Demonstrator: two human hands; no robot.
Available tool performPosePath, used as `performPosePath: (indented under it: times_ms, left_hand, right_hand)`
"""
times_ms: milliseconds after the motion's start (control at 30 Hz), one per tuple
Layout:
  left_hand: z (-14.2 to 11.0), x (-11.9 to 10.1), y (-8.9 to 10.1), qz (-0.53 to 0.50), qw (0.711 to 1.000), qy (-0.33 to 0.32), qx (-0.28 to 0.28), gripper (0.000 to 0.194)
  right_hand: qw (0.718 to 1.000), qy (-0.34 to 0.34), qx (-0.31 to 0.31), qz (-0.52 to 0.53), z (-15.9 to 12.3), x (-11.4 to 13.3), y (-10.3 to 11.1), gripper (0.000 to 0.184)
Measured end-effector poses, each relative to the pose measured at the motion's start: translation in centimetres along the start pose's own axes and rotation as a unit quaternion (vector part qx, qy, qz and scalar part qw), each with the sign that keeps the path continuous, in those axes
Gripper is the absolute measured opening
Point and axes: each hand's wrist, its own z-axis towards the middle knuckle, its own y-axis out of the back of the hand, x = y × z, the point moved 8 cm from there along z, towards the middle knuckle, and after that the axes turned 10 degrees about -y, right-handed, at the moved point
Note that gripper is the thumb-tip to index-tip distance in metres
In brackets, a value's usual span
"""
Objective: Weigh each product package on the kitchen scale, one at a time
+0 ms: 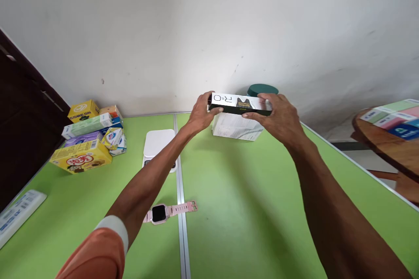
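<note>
Both hands are holding a long, slim black box [240, 104] with a glossy top and white lettering, up near the far wall. The left hand [200, 115] is pinching its left end, fingers curling over the top and thumb underneath, and the right hand [280, 117] is clamping the other end the same way. The box is hovering right over a chunkier white carton [236, 127] with fine print on its side, which is sitting on the smooth green table [248, 209]; can't tell if the 2 are touching. A dark green round lid [262, 90] is peeking out behind them. There's a flat white scale [159, 144] with rounded corners sitting left of the metal seam [180, 209] running down the tabletop, and a pink rubbery watch [168, 212] is lying closer in, strap reaching the seam. A messy pile of cardboard boxes [90, 137] is crowding the far left corner, with a white power strip [18, 216] near the left edge. The middle and right side of the table are lying wide open. A brown round wooden table [382, 144] is standing off to the right, apart from the edge.
</note>
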Motion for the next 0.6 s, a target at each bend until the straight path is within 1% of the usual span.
performPosePath:
  times_ms: [67, 133, 200, 267, 333, 400, 467, 533, 600]
  left_hand:
    - [-2.8, -0.9, 3.4, 0.017, 1.0, -0.015, -0.019, 0.077]
    - [-6.5, -1.1, 7.2, 0.038, 0.999, 0.001, -0.037, 0.076]
    - [-10.8, -0.2, 10.9, 0.075, 0.995, 0.044, -0.046, 0.075]
    - [-15.0, 1.4, 14.3, 0.117, 0.986, 0.099, -0.059, 0.073]
    - [-18.5, 3.3, 16.6, 0.141, 0.977, 0.143, -0.07, 0.073]
    - [-21.3, 5.0, 18.1, 0.147, 0.969, 0.179, -0.09, 0.073]
    - [-23.1, 6.5, 18.8, 0.139, 0.964, 0.199, -0.109, 0.073]
    - [-24.3, 7.6, 18.9, 0.121, 0.963, 0.208, -0.123, 0.074]
    - [-24.9, 8.6, 18.5, 0.087, 0.964, 0.213, -0.132, 0.076]
  right_hand:
    - [0.999, 0.024, 0.009, 0.04, -1.6, 2.4, -0.8, 0.07]
    - [0.994, 0.041, 0.033, 0.095, -3.8, 5.1, -2.9, 0.067]
    - [0.983, 0.039, 0.083, 0.159, -6.2, 7.7, -6.3, 0.058]
    - [0.965, 0.017, 0.151, 0.216, -8.6, 9.9, -10.4, 0.045]
    - [0.948, 0.009, 0.197, 0.25, -10.8, 11.9, -13.9, 0.042]
    - [0.94, 0.015, 0.218, 0.263, -12.2, 13.4, -16.5, 0.044]
    - [0.938, 0.025, 0.224, 0.262, -13.1, 14.3, -18.2, 0.047]
    - [0.94, 0.029, 0.222, 0.257, -13.4, 14.5, -19.2, 0.05]
    - [0.94, 0.025, 0.221, 0.259, -13.6, 14.2, -19.8, 0.057]
